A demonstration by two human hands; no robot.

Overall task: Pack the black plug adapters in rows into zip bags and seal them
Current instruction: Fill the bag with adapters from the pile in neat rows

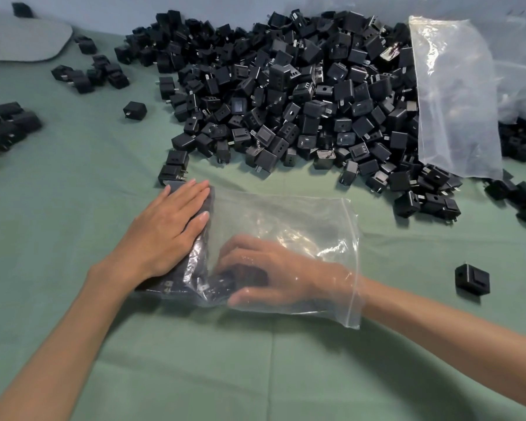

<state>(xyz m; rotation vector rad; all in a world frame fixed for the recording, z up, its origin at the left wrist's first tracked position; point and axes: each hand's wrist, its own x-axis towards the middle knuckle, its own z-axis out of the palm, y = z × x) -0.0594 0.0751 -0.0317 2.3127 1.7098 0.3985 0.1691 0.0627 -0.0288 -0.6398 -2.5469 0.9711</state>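
A clear zip bag (289, 220) lies flat on the green cloth, its zip mouth at the right. A row of black plug adapters (199, 259) sits inside along the bag's closed left end. My left hand (167, 229) lies flat on top of that end from outside, fingers straight, pressing the row. My right hand (274, 271) is inside the bag up to the wrist, with its fingers curled on adapters at the bag's near left corner. A big heap of loose black adapters (286, 95) covers the far middle of the table.
A second clear bag (456, 95) lies over the heap's right side. One stray adapter (472, 279) sits at the right, another (135, 110) left of the heap. Small adapter clusters (6, 126) lie at the left edge and far left (94, 74). A grey pad (22, 41) is far left.
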